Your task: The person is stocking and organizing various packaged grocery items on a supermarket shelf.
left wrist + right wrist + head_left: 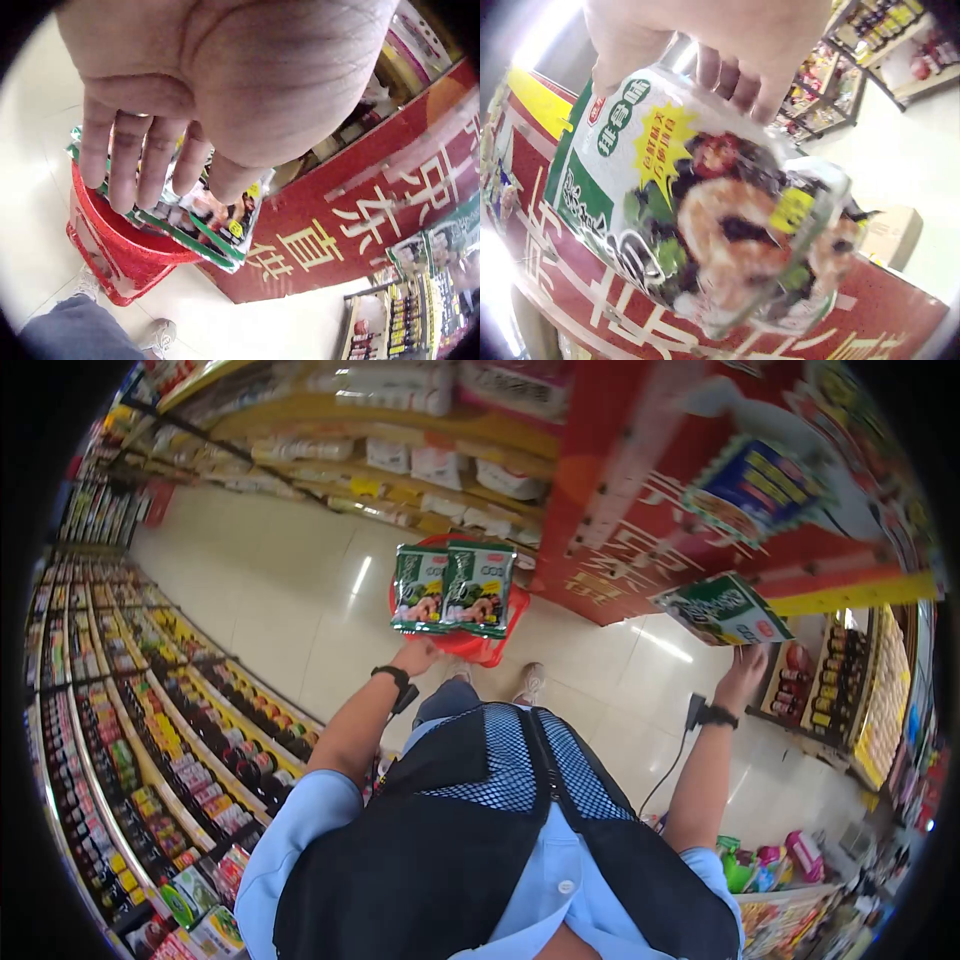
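Observation:
My right hand [742, 678] grips a green-and-white food packet [725, 610] by its edge, out to the right beside the red display. In the right wrist view the packet [727, 202] shows shrimp and greens printed on its front, and its edges look doubled at the lower right. My left hand [415, 657] is at the near edge of a red plastic basket [487, 650], its fingers loosely extended over two similar packets [478, 588] lying across the basket's top. In the left wrist view these fingers [150, 157] overlap the packets.
A red display stand [620, 510] with large lettering rises ahead on the right. Shelves of bottles and jars [150, 760] run along the left. Stocked shelves [400, 460] stand ahead, and a bottle rack [840, 680] is at the right. My shoes [532, 680] are on the tiled floor near the basket.

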`<action>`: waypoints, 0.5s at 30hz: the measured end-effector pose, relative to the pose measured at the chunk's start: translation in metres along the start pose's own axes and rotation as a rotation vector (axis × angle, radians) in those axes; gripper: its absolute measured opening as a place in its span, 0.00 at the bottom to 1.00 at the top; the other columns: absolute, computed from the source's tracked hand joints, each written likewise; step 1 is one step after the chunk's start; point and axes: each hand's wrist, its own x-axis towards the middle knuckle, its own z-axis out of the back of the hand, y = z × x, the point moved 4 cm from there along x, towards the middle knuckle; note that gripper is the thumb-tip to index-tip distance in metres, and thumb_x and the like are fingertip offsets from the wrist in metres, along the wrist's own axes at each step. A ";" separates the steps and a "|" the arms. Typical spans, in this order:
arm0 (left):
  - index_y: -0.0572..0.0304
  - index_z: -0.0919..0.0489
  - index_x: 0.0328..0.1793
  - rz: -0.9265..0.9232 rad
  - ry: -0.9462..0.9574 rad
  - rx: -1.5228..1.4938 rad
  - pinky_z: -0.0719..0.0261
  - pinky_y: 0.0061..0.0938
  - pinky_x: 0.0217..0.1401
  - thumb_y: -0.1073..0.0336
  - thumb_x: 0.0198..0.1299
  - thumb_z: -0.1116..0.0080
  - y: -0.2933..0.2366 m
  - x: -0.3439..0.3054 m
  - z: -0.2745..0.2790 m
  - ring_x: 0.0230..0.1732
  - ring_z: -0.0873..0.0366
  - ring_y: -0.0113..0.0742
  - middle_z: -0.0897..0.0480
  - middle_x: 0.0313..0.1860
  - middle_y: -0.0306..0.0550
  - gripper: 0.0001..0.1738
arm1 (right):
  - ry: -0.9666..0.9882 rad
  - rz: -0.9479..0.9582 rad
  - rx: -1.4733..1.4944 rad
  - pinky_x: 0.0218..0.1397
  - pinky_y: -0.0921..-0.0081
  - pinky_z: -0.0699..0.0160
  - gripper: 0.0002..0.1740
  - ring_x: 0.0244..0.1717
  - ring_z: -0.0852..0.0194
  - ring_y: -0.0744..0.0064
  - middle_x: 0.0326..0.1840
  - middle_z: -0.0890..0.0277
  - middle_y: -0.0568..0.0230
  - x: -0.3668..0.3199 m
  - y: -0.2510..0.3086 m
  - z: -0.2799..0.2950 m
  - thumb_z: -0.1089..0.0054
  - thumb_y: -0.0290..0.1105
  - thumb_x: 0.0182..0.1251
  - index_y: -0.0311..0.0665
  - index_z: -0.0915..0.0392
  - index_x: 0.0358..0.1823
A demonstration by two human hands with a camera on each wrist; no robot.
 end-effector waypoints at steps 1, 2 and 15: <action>0.64 0.20 0.43 0.031 -0.038 -0.053 0.22 0.44 0.48 0.47 0.61 0.43 0.006 0.001 0.011 0.43 0.19 0.58 0.17 0.40 0.61 0.24 | -0.099 -0.015 -0.014 0.60 0.72 0.30 0.22 0.56 0.29 0.68 0.53 0.28 0.61 -0.014 -0.020 0.016 0.47 0.46 0.74 0.34 0.31 0.55; 0.64 0.19 0.44 0.056 -0.074 -0.106 0.22 0.44 0.48 0.48 0.60 0.42 0.016 0.008 0.019 0.43 0.18 0.58 0.17 0.40 0.61 0.23 | -0.203 -0.023 -0.029 0.60 0.72 0.29 0.22 0.56 0.29 0.67 0.52 0.28 0.61 -0.033 -0.056 0.039 0.48 0.47 0.74 0.33 0.30 0.53; 0.74 0.29 0.60 0.094 -0.155 -0.383 0.20 0.42 0.49 0.42 0.49 0.32 0.056 0.190 0.037 0.46 0.17 0.58 0.17 0.42 0.66 0.44 | 0.651 -1.049 -1.110 0.53 0.72 0.21 0.24 0.48 0.18 0.65 0.46 0.18 0.49 -0.361 -0.079 0.035 0.39 0.42 0.67 0.27 0.23 0.52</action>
